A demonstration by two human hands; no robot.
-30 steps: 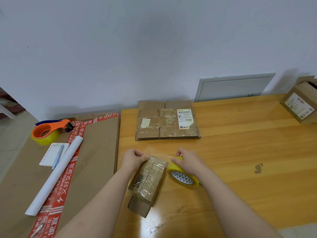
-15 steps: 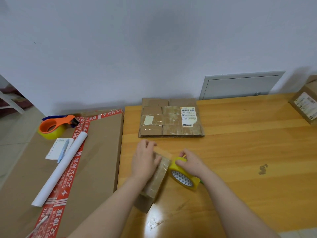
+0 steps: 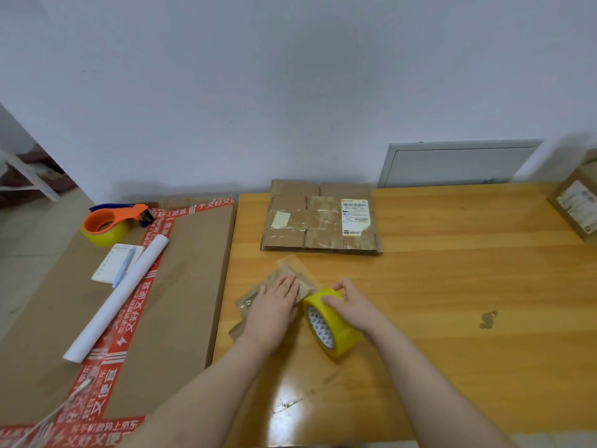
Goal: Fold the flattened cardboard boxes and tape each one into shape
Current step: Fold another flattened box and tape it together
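A small cardboard box (image 3: 284, 286), wrapped in old glossy tape, lies on the wooden table (image 3: 452, 286) near its left edge. It is pressed down by the left hand (image 3: 274, 307), which is laid flat and open on top of it, fingers spread forward. Just beside the box, on its right, a yellow roll of tape (image 3: 332, 324) stands on edge and is gripped by the right hand (image 3: 352, 305), the fingers curled over the top of the roll. Whether a strip already runs from the roll onto the box cannot be told.

The step in hand is judged to be the taping of this box: the cardboard is steadied by one hand while the roll is worked by the other. For the next move, tape would need to be drawn across the seam, pressed smooth, and then torn or cut; the box must be kept from sliding meanwhile.

A stack of flattened cardboard boxes (image 3: 321, 221) waits further back on the table, well apart from the hands, so more work is judged to remain.
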